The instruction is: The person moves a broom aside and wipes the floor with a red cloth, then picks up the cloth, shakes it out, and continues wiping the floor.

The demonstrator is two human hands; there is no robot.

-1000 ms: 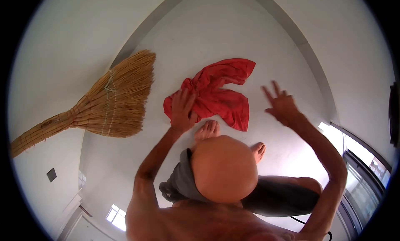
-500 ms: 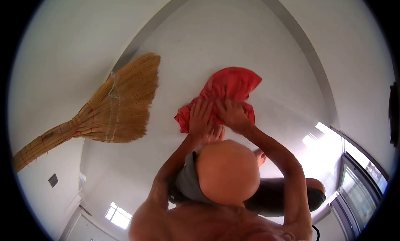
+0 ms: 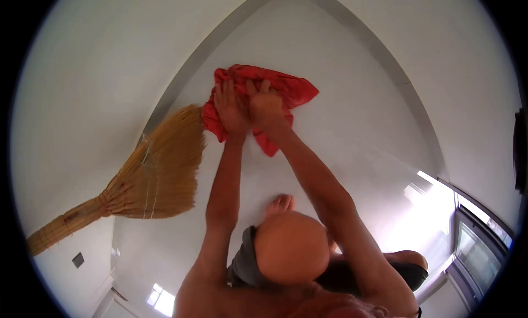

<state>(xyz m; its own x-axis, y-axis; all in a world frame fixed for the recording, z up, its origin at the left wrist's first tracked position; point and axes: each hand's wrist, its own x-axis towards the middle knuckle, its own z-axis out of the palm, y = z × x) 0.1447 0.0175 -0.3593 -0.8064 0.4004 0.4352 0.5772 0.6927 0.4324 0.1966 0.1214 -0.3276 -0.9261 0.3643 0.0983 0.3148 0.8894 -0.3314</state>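
A crumpled red cloth (image 3: 296, 90) lies on the pale, shiny floor (image 3: 341, 136), one corner pointing right and another hanging toward me. My left hand (image 3: 231, 110) presses flat on its left part with the fingers stretched out. Close beside it, my right hand (image 3: 266, 106) bears down on the middle of the cloth, fingers apart and slightly bent. Both arms reach far forward. Some of the cloth is hidden under my hands. The tips of a straw broom's bristles (image 3: 173, 166) come right up to the cloth's left edge.
The broom's bound handle (image 3: 69, 221) runs to the lower left, along the white wall. A grey baseboard (image 3: 379, 59) borders the floor and meets in a far corner. My bare foot (image 3: 280, 203) and bent knee (image 3: 291, 249) are below. A glazed door (image 3: 478, 252) stands at right.
Both hands have slid the red cloth forward and to the left, up to the broom's bristles. My arms are stretched out further, and the hands are closer together.
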